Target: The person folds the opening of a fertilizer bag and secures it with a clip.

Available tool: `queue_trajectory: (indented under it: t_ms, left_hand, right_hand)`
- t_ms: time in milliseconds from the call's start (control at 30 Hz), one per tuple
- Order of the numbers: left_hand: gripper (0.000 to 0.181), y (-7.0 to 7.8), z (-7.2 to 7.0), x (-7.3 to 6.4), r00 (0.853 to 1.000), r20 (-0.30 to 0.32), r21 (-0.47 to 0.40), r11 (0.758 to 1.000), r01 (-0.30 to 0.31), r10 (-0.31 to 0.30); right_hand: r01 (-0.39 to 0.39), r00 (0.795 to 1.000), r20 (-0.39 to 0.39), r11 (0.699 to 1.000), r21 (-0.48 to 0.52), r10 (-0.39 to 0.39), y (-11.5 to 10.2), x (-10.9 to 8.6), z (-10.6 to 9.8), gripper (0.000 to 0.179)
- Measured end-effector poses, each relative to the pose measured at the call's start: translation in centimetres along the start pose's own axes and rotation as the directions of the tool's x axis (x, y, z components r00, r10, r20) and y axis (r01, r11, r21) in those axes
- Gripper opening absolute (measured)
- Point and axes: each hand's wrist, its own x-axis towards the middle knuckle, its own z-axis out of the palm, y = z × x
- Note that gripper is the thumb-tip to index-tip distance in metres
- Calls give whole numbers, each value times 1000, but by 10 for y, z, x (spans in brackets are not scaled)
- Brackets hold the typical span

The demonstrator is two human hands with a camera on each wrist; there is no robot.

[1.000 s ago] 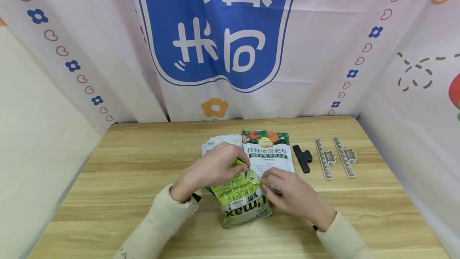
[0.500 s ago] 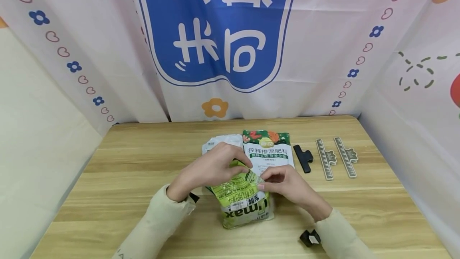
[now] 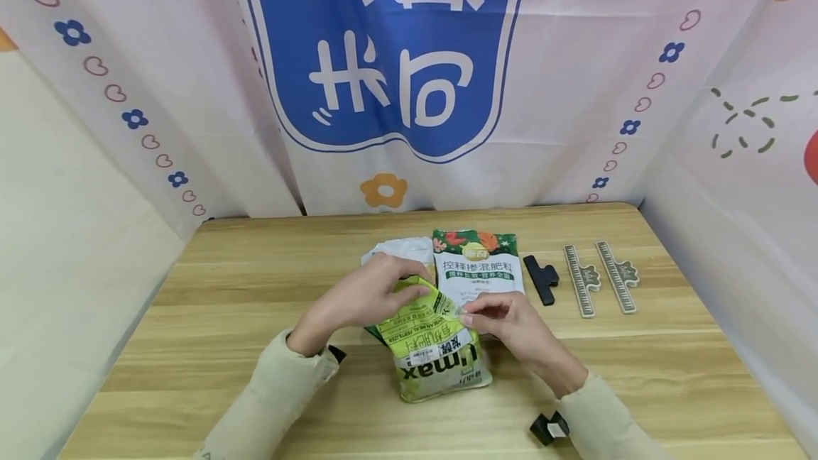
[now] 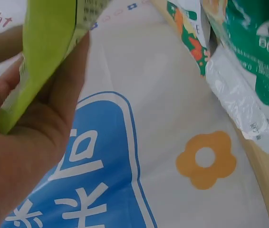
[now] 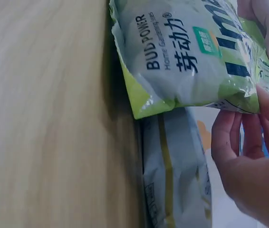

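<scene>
A green and silver fertilizer bag [image 3: 441, 353] stands tilted at the front of the table, its print upside down in the head view. My left hand [image 3: 373, 289] grips its upper left edge, and in the left wrist view the green film [image 4: 49, 47] passes between thumb and fingers. At the bag's upper right edge, my right hand [image 3: 508, 321] pinches the film between thumb and fingers. The right wrist view shows the right hand [image 5: 253, 156] below the bag's plump silver front [image 5: 172, 52]. The left hand hides part of the bag's top.
Behind the bag lie a white and green fertilizer packet [image 3: 479, 275] and a pale silver packet [image 3: 396, 247], partly covered. To their right are a black clip [image 3: 542, 280] and two ruler-marked clips [image 3: 580, 281]. A printed curtain [image 3: 543, 126] hangs behind the wooden table [image 3: 268, 254].
My left hand has shifted a little left with the bag's top edge, spreading the film. My right hand has turned, its thumb now in view, and still holds the right edge.
</scene>
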Motion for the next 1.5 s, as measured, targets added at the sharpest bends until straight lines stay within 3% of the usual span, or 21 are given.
queue_trajectory:
  t_ms: [167,333,400,567,833,967,1133,1300,1500]
  left_hand:
    - [15,1,4,0,998,-63,5,999,-32,32]
    - [15,1,5,1,996,-77,-9,999,-37,37]
    - [15,2,5,2,996,-77,-11,999,-37,36]
    - [15,4,6,4,997,-75,3,1000,-25,26]
    - [12,14,7,12,997,-1,48,996,75,-75]
    - [18,13,9,11,993,10,52,992,115,-116]
    - [14,8,14,7,997,-37,58,996,67,-65]
    - [13,7,15,7,998,-55,55,998,9,-6]
    - [18,3,13,2,999,-31,-14,1000,15,-16]
  right_hand:
    - [-79,997,20,992,102,77,0,-2,-6,35]
    - [-106,994,7,994,1,106,-5,-7,-8,37]
    - [-103,995,0,994,-41,103,-6,-7,-8,36]
    - [-66,998,-25,997,-36,65,-3,-7,-4,28]
    - [60,996,-54,991,-121,-67,1,-7,-1,20]
    - [37,998,-40,988,-150,-44,0,-5,-2,22]
    - [-25,1000,-10,990,-136,24,-3,-1,-2,30]
    - [77,997,21,978,-196,-74,-3,1,-3,21]
    - [193,981,36,946,-260,-190,-2,2,-6,9]
